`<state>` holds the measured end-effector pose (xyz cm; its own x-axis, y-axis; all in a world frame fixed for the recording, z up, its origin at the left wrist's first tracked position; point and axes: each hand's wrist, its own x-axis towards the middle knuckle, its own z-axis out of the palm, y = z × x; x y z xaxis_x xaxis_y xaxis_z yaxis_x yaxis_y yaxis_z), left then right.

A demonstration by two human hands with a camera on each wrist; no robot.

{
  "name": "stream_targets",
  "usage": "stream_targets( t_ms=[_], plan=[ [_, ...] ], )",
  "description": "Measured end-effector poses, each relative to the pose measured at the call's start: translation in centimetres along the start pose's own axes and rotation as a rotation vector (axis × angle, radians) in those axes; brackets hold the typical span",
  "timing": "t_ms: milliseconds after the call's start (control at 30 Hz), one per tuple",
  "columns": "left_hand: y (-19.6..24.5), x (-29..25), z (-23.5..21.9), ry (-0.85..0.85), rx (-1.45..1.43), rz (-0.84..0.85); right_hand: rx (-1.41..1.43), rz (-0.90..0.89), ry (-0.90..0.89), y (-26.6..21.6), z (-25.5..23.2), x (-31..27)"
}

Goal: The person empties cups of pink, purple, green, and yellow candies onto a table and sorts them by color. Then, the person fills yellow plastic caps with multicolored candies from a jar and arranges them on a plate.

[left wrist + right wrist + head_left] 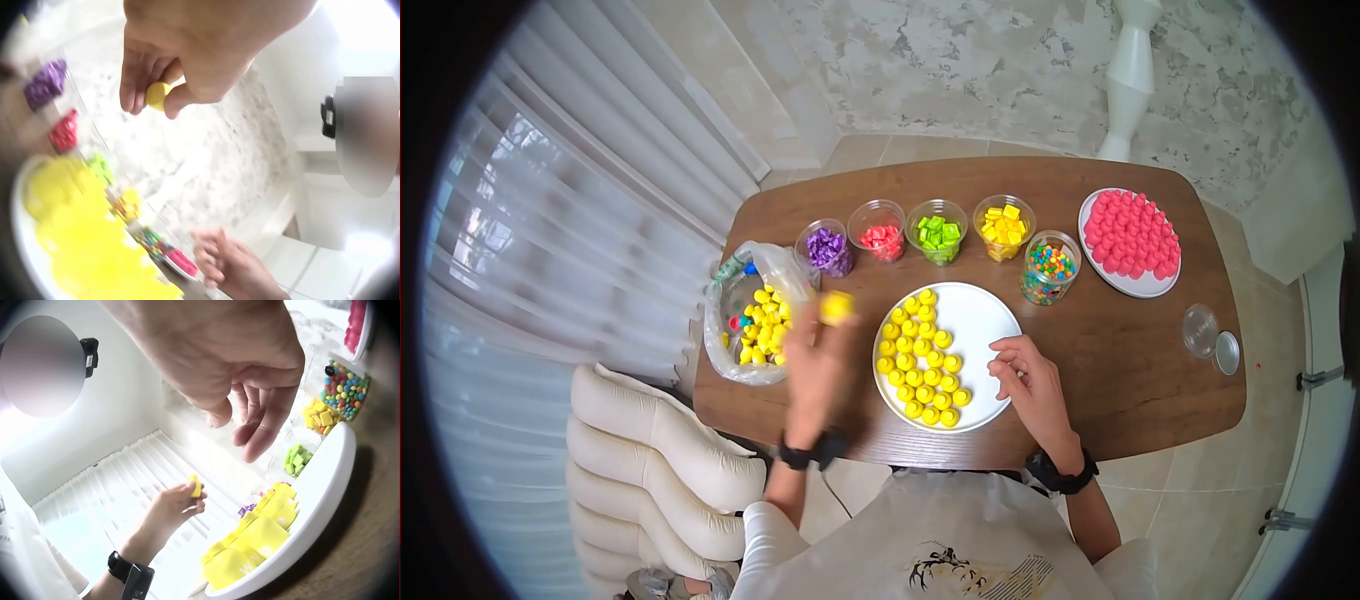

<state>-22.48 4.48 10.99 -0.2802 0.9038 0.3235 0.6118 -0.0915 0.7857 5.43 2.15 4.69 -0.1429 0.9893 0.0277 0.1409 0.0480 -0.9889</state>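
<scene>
My left hand (818, 375) pinches a small yellow knob-topped piece (836, 307) between thumb and fingertips, raised between the plastic bag and the white plate (990, 315). That piece (157, 95) shows a round yellow face in the left wrist view. Many matching yellow pieces (913, 348) stand in rows over the left half of the plate. An open clear plastic bag (725, 290) to the left contains more yellow pieces (765, 325) and a few coloured ones. Over the plate's right rim, my right hand (1032, 385) hovers with fingers loosely bent and nothing between them.
Along the back stand clear cups of purple (827, 250), red (882, 238), green (938, 235) and yellow (1003, 226) wrapped sweets. A jar of coloured candies (1050, 268) sits nearer. Pink pieces (1132, 235) cover another plate; two round lids (1227, 352) lie at right.
</scene>
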Motion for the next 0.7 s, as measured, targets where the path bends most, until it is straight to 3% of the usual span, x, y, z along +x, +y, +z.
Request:
stream_targets(
  t_ms=[67, 167, 200, 267, 333, 467, 600, 700],
  plan=[
    [-7.8, 3.0, -3.1, 0.255, 0.104, -0.096, -0.079, 0.02, -0.015, 0.9, -0.3, -0.2],
    [-15.9, 4.4, -6.0, 0.228, 0.269, -0.124, -0.302, -0.077, -0.125, 1.1, -0.1, -0.5],
    [-17.5, 4.3, -6.3, 0.207, 0.422, -0.033, -0.379, -0.114, -0.19, 1.0, 0.4, -0.6],
    [-16.4, 4.0, -5.9, 0.184, 0.57, 0.06, -0.461, -0.151, -0.252, 0.8, 1.3, -0.8],
    [-14.1, 3.1, -4.4, 0.396, 0.534, 0.262, -0.699, -0.285, -0.236, 1.1, 2.0, -1.2],
    [-8.0, 2.1, -2.1, 0.37, 0.378, 0.324, -0.806, -0.259, -0.204, 0.5, 1.8, -1.4],
    [-2.9, 0.9, 1.0, 0.093, 0.129, 0.461, -0.879, -0.23, -0.058, 1.3, 0.7, -0.2],
    [0.8, 0.0, 3.8, -0.297, -0.064, 0.442, -0.714, -0.235, 0.119, 2.6, -0.5, 1.0]
  ],
)
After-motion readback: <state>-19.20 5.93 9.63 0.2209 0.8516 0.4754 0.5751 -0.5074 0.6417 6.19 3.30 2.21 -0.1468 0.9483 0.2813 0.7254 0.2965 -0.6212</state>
